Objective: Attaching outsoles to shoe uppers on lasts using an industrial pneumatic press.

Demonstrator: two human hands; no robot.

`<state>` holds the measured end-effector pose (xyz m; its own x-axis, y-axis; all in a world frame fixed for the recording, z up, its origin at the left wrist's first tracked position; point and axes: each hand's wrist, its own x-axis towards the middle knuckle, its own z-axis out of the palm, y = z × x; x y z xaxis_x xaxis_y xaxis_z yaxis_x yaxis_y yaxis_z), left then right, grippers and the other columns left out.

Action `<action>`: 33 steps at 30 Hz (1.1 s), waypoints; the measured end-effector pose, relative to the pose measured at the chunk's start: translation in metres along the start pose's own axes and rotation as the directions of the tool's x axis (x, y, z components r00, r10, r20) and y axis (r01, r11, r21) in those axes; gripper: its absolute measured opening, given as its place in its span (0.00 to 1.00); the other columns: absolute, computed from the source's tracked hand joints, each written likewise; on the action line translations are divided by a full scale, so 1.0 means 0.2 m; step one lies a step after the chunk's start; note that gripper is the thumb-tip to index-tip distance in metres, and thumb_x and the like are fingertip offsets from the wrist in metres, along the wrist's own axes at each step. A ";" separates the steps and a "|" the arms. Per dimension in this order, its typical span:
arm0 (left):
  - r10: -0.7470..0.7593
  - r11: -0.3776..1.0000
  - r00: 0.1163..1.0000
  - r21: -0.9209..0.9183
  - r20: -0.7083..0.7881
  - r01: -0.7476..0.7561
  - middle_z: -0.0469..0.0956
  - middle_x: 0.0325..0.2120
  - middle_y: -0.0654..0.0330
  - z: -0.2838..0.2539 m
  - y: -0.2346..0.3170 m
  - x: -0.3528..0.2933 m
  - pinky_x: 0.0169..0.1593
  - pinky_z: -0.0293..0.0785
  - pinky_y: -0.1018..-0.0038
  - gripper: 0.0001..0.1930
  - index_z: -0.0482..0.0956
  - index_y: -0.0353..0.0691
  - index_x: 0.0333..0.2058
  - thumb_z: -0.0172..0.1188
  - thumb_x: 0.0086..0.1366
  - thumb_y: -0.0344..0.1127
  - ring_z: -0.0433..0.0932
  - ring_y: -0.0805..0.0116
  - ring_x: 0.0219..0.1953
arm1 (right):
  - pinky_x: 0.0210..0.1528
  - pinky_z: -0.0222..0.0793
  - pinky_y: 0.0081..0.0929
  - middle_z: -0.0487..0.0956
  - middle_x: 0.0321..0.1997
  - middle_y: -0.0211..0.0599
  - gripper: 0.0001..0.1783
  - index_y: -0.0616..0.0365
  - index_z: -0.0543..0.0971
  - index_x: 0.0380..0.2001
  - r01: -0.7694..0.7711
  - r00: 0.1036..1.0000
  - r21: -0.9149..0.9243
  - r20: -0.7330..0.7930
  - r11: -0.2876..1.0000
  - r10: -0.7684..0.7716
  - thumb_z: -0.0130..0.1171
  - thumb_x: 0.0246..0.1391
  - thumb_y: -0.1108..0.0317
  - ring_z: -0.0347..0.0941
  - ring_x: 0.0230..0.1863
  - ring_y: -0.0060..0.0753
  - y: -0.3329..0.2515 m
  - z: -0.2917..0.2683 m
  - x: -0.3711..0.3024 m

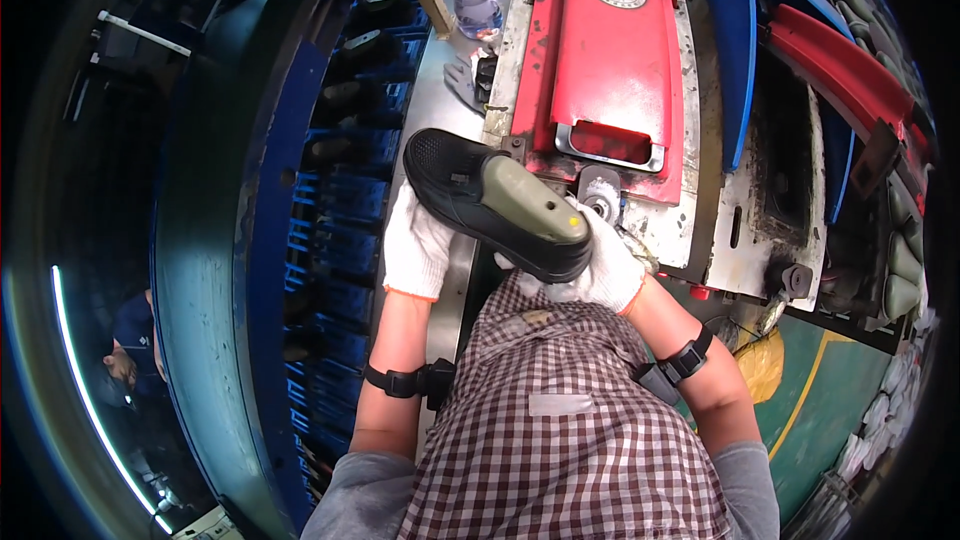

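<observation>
A black slip-on shoe (465,202) with a grey-green shoe last (525,202) filling its opening is held up in front of me, toe pointing to the upper left. My left hand (413,252), in a white knit glove, supports it from beneath near the toe; its fingertips are hidden behind the shoe. My right hand (612,268), gloved the same way, is closed around the heel end, with part of the fingers showing under the shoe. A yellow dot marks the last near its heel. The shoe is just in front of the red machine cover (615,70).
On my left runs a blue rack (365,190) with several dark shoes beside a metal ledge (430,105). A clear plastic jug (477,2) stands at the ledge's far end. A second machine (765,190) is on the right. Another person (132,340) shows at far left.
</observation>
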<state>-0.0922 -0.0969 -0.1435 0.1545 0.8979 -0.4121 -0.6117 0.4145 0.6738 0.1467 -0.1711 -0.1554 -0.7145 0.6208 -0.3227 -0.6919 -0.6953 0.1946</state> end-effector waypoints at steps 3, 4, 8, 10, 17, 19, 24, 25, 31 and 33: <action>-0.085 0.987 0.976 -0.119 0.201 0.110 0.70 0.66 0.53 -0.02 -0.01 -0.04 0.70 0.66 0.56 0.38 0.65 0.38 0.69 0.44 0.75 0.65 0.71 0.55 0.66 | 0.25 0.77 0.29 0.81 0.54 0.45 0.36 0.50 0.63 0.71 0.203 0.971 -0.528 -0.002 0.825 -0.239 0.42 0.71 0.37 0.85 0.38 0.48 0.04 0.06 0.05; -0.166 0.959 0.938 -0.172 0.305 0.225 0.68 0.67 0.54 -0.03 -0.02 -0.06 0.71 0.64 0.56 0.44 0.63 0.39 0.70 0.44 0.72 0.72 0.69 0.54 0.67 | 0.27 0.78 0.27 0.81 0.53 0.43 0.35 0.51 0.63 0.71 0.221 0.954 -0.639 -0.013 0.737 -0.298 0.44 0.72 0.40 0.85 0.40 0.43 0.06 0.09 0.09; -0.259 0.963 0.966 -0.082 -0.006 0.258 0.73 0.63 0.53 -0.13 -0.09 -0.09 0.68 0.70 0.52 0.42 0.66 0.47 0.69 0.46 0.70 0.74 0.74 0.54 0.63 | 0.66 0.66 0.27 0.77 0.62 0.44 0.42 0.68 0.57 0.74 0.181 0.860 -0.953 0.034 0.242 -0.509 0.51 0.70 0.47 0.75 0.60 0.31 0.13 0.22 0.27; -0.345 0.831 0.916 -0.387 0.203 0.399 0.76 0.60 0.51 -0.20 -0.04 -0.06 0.66 0.73 0.53 0.30 0.68 0.43 0.67 0.50 0.71 0.51 0.77 0.52 0.60 | 0.69 0.63 0.30 0.76 0.64 0.50 0.43 0.67 0.56 0.75 0.005 0.888 -1.000 -0.003 0.017 -0.460 0.55 0.68 0.49 0.72 0.65 0.37 0.11 0.19 0.32; -0.124 0.988 0.930 -0.129 -0.345 0.084 0.82 0.49 0.55 -0.68 0.03 0.21 0.59 0.80 0.55 0.22 0.77 0.41 0.54 0.57 0.62 0.40 0.82 0.56 0.51 | 0.62 0.69 0.45 0.81 0.51 0.49 0.24 0.59 0.78 0.57 -0.191 0.663 -0.646 0.470 -0.739 -0.582 0.61 0.59 0.62 0.76 0.56 0.53 0.02 0.17 0.08; -0.075 0.997 0.891 -0.003 -0.449 0.082 0.82 0.46 0.59 -0.84 0.06 0.36 0.56 0.81 0.57 0.19 0.79 0.44 0.50 0.59 0.61 0.41 0.83 0.58 0.49 | 0.60 0.68 0.46 0.80 0.50 0.43 0.20 0.56 0.80 0.52 -0.314 0.524 -0.509 0.611 -0.801 -0.593 0.63 0.56 0.67 0.75 0.54 0.51 -0.04 0.06 -0.02; -0.002 0.970 0.623 0.151 -0.782 0.192 0.81 0.35 0.66 -1.10 0.25 0.76 0.50 0.78 0.51 0.11 0.78 0.54 0.34 0.65 0.55 0.48 0.82 0.58 0.40 | 0.58 0.67 0.45 0.78 0.53 0.42 0.20 0.53 0.80 0.52 -0.551 0.450 -0.432 0.567 -0.714 -0.690 0.63 0.54 0.68 0.73 0.54 0.48 -0.10 -0.12 -0.13; 0.011 0.985 0.665 0.123 -0.747 0.123 0.80 0.34 0.66 -1.22 0.30 0.82 0.50 0.77 0.49 0.12 0.77 0.54 0.32 0.66 0.54 0.49 0.81 0.57 0.40 | 0.58 0.67 0.45 0.78 0.53 0.42 0.20 0.53 0.80 0.52 -0.549 0.451 -0.441 0.559 -0.710 -0.696 0.63 0.54 0.68 0.73 0.54 0.48 -0.09 -0.11 -0.12; 0.184 0.965 0.694 0.261 -0.696 0.006 0.78 0.37 0.64 -1.54 0.43 1.13 0.54 0.78 0.51 0.14 0.77 0.50 0.35 0.64 0.64 0.53 0.79 0.62 0.40 | 0.56 0.67 0.45 0.79 0.52 0.40 0.21 0.52 0.81 0.52 -0.595 0.434 -0.436 0.534 -0.676 -0.726 0.63 0.53 0.69 0.73 0.52 0.48 -0.09 -0.11 -0.11; 0.059 0.959 0.667 0.229 -0.742 0.169 0.74 0.60 0.63 -1.60 0.43 1.16 0.67 0.65 0.42 0.29 0.75 0.52 0.58 0.55 0.69 0.64 0.72 0.57 0.61 | 0.56 0.66 0.45 0.79 0.51 0.40 0.21 0.52 0.81 0.52 -0.590 0.440 -0.427 0.541 -0.685 -0.716 0.63 0.53 0.69 0.74 0.51 0.47 -0.09 -0.10 -0.11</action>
<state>-0.3571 0.1004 -0.3770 -0.5091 0.5141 -0.6903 -0.3826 0.5833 0.7165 0.1771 -0.1801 -0.1701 0.1250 0.9675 0.2197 0.9400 -0.0446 -0.3384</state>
